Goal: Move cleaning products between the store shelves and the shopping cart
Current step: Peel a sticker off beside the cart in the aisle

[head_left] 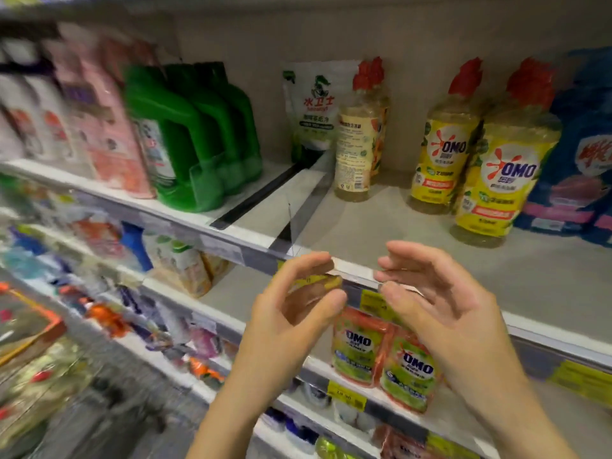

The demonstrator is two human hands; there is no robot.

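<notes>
Two bare hands hover at the centre of the frame, just in front of a store shelf (397, 233) of cleaning products. The left hand (298, 313) and right hand (443, 293) are apart, palms facing, fingers loosely curled, and hold nothing.

Above them stand two yellow bottles (506, 173) with red caps and the brand "OMO", touching side by side at the upper right. Left of those is a paler bottle (357, 140) whose small print cannot be read, and behind it a white pouch (311, 107) marked "水卫士". Green jugs (185, 137) fill the upper left and a blue bag (583, 160) the right edge. One shelf down, behind the hands, sit two green-and-orange pouches (384, 356), also branded "OMO". The yellow price tags are too blurred to read.

What looks like the shopping cart (39, 359), already loaded, is a blur at the lower left.

The step appears to be a reach for the next product. It would go best with both palms closing on a bottle's body, lifting it straight up and upright, clear of its neighbour and the clear plastic divider (298, 207).
</notes>
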